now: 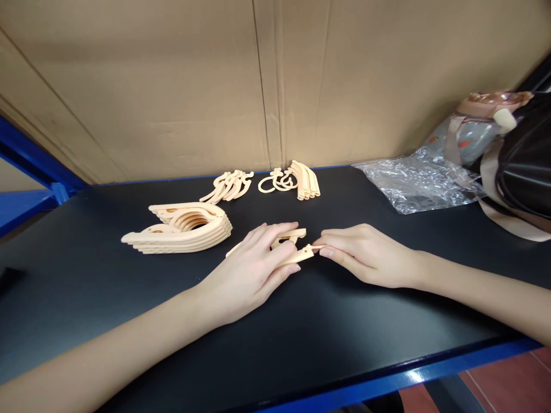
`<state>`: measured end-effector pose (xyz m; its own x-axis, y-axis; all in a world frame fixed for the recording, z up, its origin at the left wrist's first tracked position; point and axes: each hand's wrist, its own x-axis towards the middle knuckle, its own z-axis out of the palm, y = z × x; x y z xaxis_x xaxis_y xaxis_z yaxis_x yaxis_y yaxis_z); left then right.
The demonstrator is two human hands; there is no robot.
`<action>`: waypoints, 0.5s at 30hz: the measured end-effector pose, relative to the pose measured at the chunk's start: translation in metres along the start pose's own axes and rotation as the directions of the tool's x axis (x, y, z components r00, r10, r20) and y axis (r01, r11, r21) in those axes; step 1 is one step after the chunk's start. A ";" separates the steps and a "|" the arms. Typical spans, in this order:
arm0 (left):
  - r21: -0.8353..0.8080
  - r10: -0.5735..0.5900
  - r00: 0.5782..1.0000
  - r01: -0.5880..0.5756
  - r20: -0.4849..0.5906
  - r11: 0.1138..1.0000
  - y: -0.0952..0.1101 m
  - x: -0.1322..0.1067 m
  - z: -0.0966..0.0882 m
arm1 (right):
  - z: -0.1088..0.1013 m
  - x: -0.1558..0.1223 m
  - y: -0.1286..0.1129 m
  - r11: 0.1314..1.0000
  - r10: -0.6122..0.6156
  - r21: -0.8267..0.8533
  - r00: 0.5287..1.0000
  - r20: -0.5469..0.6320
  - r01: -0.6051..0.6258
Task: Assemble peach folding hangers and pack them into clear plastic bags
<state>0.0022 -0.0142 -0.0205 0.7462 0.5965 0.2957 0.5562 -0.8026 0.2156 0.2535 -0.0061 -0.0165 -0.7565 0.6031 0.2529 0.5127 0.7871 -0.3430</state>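
Note:
My left hand (pixel 258 261) is wrapped over a beige plastic folding-hanger frame (pixel 297 256) and presses it near the black tabletop. Two arm ends of the frame stick out to the right past the fingers; most of the rest is hidden under the palm. At the nearer arm end, my right hand (pixel 365 252) pinches a thin beige plastic piece (pixel 317 246) between thumb and fingers. This piece meets the frame's end, but its full shape is covered by the fingertips. Left of my left hand lies a neat stack of similar curved hanger frames (pixel 202 232).
Behind the hands lie several beige hooks (pixel 232 184), a few ring-shaped pieces (pixel 273 182) and a bundle of short arms (pixel 306 182). Clear plastic wrap (pixel 422 178), a bottle (pixel 473 132) and a dark bag (pixel 527 155) occupy the right. Cardboard (pixel 185 86) closes off the back of the black table (pixel 241 361).

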 end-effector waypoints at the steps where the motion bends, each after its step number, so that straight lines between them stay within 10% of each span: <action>1: 0.004 0.006 1.000 -0.006 -0.002 1.000 0.000 0.000 0.000 | 0.000 0.000 0.000 1.000 0.004 0.009 1.000 0.002 -0.004; 15: -0.048 0.021 0.999 -0.023 -0.044 0.999 -0.003 0.003 0.006 | 0.007 0.003 -0.001 1.000 -0.024 -0.014 0.998 -0.051 0.023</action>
<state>0.0045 -0.0102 -0.0257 0.7406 0.5790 0.3410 0.5209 -0.8153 0.2529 0.2481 -0.0057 -0.0217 -0.7471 0.5899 0.3064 0.5008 0.8026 -0.3241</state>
